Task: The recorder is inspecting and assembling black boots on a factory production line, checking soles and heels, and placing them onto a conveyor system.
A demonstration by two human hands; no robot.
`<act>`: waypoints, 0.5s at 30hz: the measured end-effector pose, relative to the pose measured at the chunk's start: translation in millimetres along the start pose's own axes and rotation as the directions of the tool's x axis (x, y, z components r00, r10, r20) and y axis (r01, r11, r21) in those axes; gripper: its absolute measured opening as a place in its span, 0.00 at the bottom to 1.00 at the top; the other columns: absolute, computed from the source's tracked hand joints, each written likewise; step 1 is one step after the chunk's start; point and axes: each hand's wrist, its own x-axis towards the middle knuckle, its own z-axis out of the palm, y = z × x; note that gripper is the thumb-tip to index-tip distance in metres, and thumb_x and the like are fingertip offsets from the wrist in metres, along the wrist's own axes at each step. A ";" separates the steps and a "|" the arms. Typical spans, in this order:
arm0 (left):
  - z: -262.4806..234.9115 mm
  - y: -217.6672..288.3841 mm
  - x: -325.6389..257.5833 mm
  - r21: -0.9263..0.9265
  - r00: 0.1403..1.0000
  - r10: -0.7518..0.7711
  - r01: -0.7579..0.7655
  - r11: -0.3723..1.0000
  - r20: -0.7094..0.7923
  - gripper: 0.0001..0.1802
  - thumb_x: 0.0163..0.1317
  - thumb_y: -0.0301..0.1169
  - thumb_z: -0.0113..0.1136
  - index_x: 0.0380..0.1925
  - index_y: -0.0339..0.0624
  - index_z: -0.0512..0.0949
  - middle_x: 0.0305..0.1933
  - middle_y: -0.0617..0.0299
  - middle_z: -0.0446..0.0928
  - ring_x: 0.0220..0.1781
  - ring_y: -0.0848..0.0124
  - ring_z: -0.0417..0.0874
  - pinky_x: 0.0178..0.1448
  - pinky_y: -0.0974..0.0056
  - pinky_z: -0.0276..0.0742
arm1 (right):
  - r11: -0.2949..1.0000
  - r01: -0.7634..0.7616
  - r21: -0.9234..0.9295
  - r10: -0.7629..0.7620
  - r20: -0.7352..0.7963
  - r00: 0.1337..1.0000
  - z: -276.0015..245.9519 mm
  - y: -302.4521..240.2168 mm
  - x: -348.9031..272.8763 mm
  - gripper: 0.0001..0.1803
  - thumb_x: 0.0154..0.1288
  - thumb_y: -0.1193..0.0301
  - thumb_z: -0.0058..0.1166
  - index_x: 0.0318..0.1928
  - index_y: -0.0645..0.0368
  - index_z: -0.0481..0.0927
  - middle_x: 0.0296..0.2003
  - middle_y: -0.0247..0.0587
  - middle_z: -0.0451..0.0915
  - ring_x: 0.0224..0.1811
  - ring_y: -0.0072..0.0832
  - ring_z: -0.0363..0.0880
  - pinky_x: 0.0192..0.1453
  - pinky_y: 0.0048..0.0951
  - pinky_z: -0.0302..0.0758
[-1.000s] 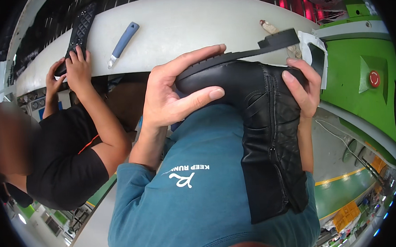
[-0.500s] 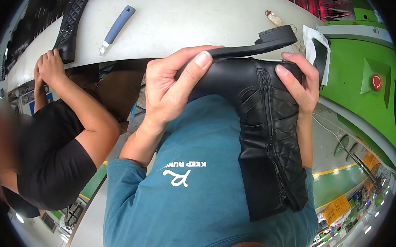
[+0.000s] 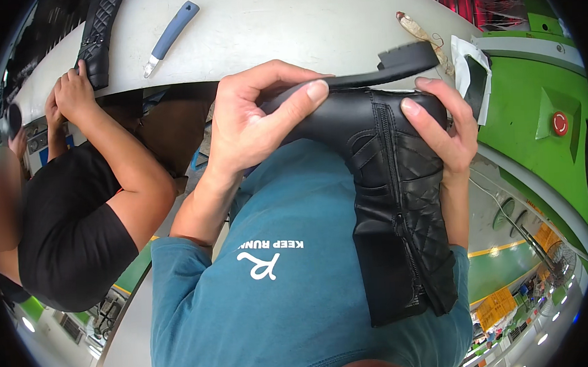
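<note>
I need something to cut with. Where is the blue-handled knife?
In the head view the blue-handled knife lies upper left on the pale table, between a co-worker's hands and the black boot.

Shoe factory floor, assembly line station. A long pale bench (image 3: 312, 23) curves across the top of view, built like a conveyor line, with a second person (image 3: 76, 215) in a black shirt working at its left end. On the bench: a blue-handled knife (image 3: 170, 36) near the far edge, a quilted black boot shaft (image 3: 100, 34) at the left end, a scrap of brownish material (image 3: 419, 31) towards the right end. A green machine housing (image 3: 535, 84) with a red round button (image 3: 559, 124) stands at the right end. A finished black boot (image 3: 387, 178) is in hand. Green-painted floor (image 3: 505, 272) with yellow lines, rows of overhead lights at the lower rim.
</note>
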 end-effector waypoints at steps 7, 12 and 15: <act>0.9 8.1 -2.4 0.060 0.998 0.041 -0.038 0.997 -0.042 0.08 0.76 0.27 0.73 0.48 0.31 0.91 0.38 0.60 0.92 0.38 0.80 0.88 0.45 0.73 0.82 | 0.998 0.060 0.010 -0.059 -0.022 0.998 -4.5 2.1 7.4 0.30 0.49 0.74 0.79 0.57 0.49 0.96 0.58 0.52 0.84 0.44 0.41 0.89 0.43 0.33 0.88; -1.0 7.2 1.0 -0.111 1.000 0.001 0.002 0.994 0.030 0.10 0.75 0.27 0.75 0.51 0.32 0.91 0.43 0.59 0.93 0.43 0.79 0.89 0.50 0.72 0.85 | 0.996 0.089 0.010 -0.089 -0.033 0.996 -6.1 4.9 11.2 0.30 0.47 0.74 0.79 0.57 0.48 0.96 0.57 0.51 0.84 0.44 0.41 0.89 0.42 0.33 0.88; -0.8 9.3 0.5 -0.155 0.998 0.017 -0.007 0.988 0.062 0.11 0.75 0.26 0.74 0.52 0.31 0.90 0.45 0.58 0.93 0.44 0.78 0.90 0.51 0.70 0.86 | 0.994 0.113 0.006 -0.113 -0.016 0.993 -9.2 3.6 12.9 0.30 0.47 0.75 0.78 0.56 0.47 0.96 0.57 0.51 0.84 0.44 0.41 0.89 0.42 0.32 0.88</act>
